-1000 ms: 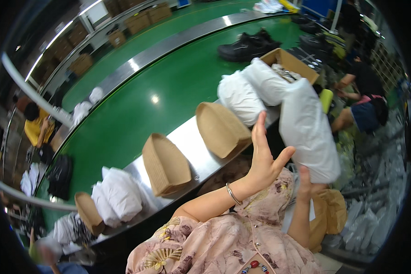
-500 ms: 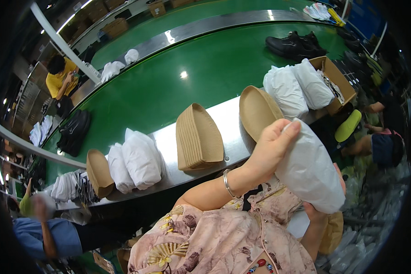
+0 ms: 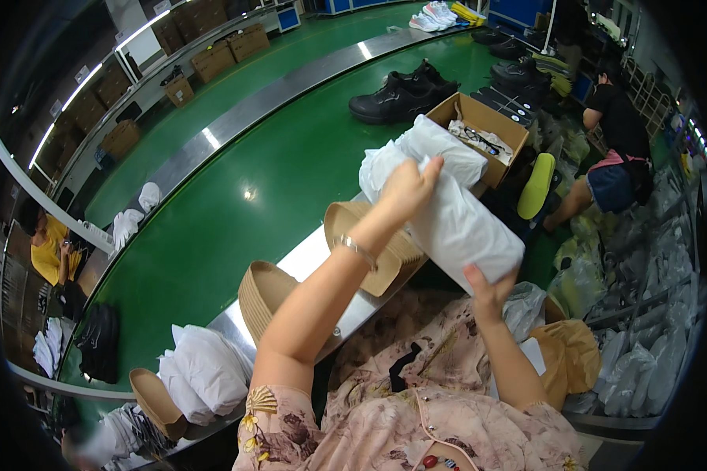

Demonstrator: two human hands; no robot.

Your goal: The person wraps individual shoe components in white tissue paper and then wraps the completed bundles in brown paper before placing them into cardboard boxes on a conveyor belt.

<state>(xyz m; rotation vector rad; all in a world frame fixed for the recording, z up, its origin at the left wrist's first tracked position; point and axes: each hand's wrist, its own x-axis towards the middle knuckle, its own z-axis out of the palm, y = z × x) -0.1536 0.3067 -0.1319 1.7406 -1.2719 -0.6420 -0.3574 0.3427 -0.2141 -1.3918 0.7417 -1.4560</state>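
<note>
Green conveyor belt (image 3: pixel 236 212) runs from lower left to upper right of frame, steel-edged. On it: black shoes (image 3: pixel 401 90) upper centre, open cardboard box (image 3: pixel 487 125) right of them, tan stacked inserts (image 3: pixel 263 294) centre, white wrapped bundles (image 3: pixel 208 369) lower left.

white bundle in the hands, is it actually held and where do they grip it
Yes. The white bundle is held in both hands: the left hand grips its upper end, and the right hand holds its lower end from below.
</note>
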